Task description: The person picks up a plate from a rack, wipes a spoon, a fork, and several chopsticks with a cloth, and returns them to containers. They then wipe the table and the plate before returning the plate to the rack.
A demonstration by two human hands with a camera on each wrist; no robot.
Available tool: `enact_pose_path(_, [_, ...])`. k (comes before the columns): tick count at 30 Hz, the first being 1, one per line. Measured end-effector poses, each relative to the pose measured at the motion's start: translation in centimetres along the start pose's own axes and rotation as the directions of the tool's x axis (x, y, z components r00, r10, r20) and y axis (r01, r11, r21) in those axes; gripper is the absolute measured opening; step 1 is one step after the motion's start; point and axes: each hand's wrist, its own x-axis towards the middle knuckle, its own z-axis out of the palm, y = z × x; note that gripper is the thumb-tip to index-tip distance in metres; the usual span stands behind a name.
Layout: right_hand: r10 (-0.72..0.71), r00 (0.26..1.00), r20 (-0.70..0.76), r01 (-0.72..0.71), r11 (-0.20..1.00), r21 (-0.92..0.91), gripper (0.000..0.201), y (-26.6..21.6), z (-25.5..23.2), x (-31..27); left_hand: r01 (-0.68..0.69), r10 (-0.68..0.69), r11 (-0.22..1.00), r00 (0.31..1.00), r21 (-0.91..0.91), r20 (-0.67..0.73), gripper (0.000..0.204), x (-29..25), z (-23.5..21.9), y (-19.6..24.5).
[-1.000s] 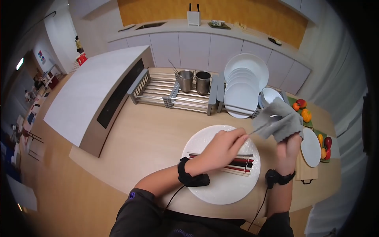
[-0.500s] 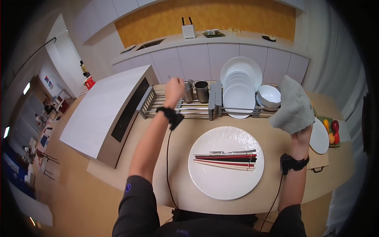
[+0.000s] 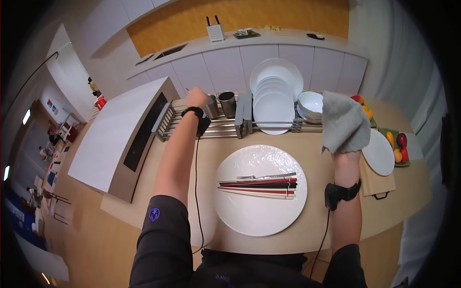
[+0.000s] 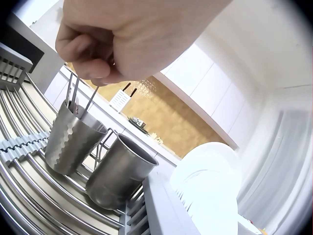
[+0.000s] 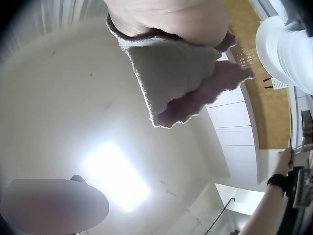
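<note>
My left hand (image 3: 197, 97) is over the left part of the dish rack. Its curled fingers pinch the thin handle of a metal spoon (image 4: 89, 102), whose lower end is hidden inside a hammered steel cup (image 4: 73, 139) with other utensils. Beside that cup stands a plain steel cup (image 4: 122, 169). My right hand (image 5: 171, 19) holds a grey cloth (image 3: 346, 122) that drapes over its fingers, raised at the right of the table. Between my arms, a large white plate (image 3: 259, 218) carries a fork (image 3: 269, 176) and several red, black and pale chopsticks (image 3: 259, 187).
White plates (image 3: 273, 110) stand upright in the right part of the rack (image 3: 218, 129), with white bowls (image 3: 310, 103) beside them. A small plate (image 3: 378, 151) lies on a wooden board (image 3: 377, 182) at right, near a tray of vegetables (image 3: 401, 144). A white-topped box (image 3: 120, 134) stands left.
My left hand has moved from the cloth, over the large plate, forward and left to the steel cup, carrying the spoon. My right hand still holds the cloth, apart from the spoon.
</note>
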Motion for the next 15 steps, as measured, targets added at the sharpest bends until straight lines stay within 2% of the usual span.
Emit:
enact_pose_path(1, [0.004,0.999,0.05,-0.003,1.0,-0.014,0.049,0.1,-0.9,-0.1,0.0,0.001,1.0,1.0,0.008,-0.006,0.029,0.0,0.1,-0.3])
enact_pose_path(4, [-0.026,0.974,-0.224,0.027,1.0,0.0,0.047,0.5,4.3,-2.6,0.012,-0.013,1.0,1.0,-0.008,-0.009,0.031,-0.1,0.6,-1.0])
enact_pose_path(5, [-0.063,0.985,-0.158,0.056,0.997,-0.047,0.046,0.6,2.9,-2.0,-0.014,0.013,1.0,1.0,-0.004,-0.01,0.033,-0.6,0.5,-1.1])
enact_pose_path(8, [-0.035,0.991,0.126,0.053,0.989,-0.139,0.047,0.0,1.1,-0.8,-0.084,0.084,0.996,0.996,-0.021,0.017,0.04,-1.2,0.3,-1.5])
enact_pose_path(10, [-0.054,0.998,0.027,0.057,0.993,-0.099,0.047,-0.3,1.4,-1.0,-0.12,0.125,0.99,0.99,-0.071,0.07,0.045,-1.0,0.2,-1.5])
enact_pose_path(11, [-0.063,0.998,-0.016,0.061,0.995,-0.084,0.047,-0.4,1.7,-1.0,-0.172,0.172,0.979,0.985,-0.111,-0.006,0.044,-2.6,-0.6,-0.6])
enact_pose_path(12, [-0.073,0.995,-0.061,0.069,0.995,-0.067,0.048,-0.5,1.8,-0.9,-0.26,0.278,0.946,0.958,-0.194,0.071,0.038,-4.3,-1.0,0.4])
enact_pose_path(14, [-0.08,0.997,-0.011,0.079,0.993,-0.082,0.048,-0.9,1.0,-0.8,-0.397,0.495,0.835,0.844,-0.382,0.205,0.026,-7.9,-1.4,2.5])
enact_pose_path(15, [-0.085,0.996,0.011,0.086,0.992,-0.096,0.048,-1.3,0.6,-1.0,-0.452,0.629,0.755,0.705,-0.475,0.328,0.02,-10.8,-2.3,4.2])
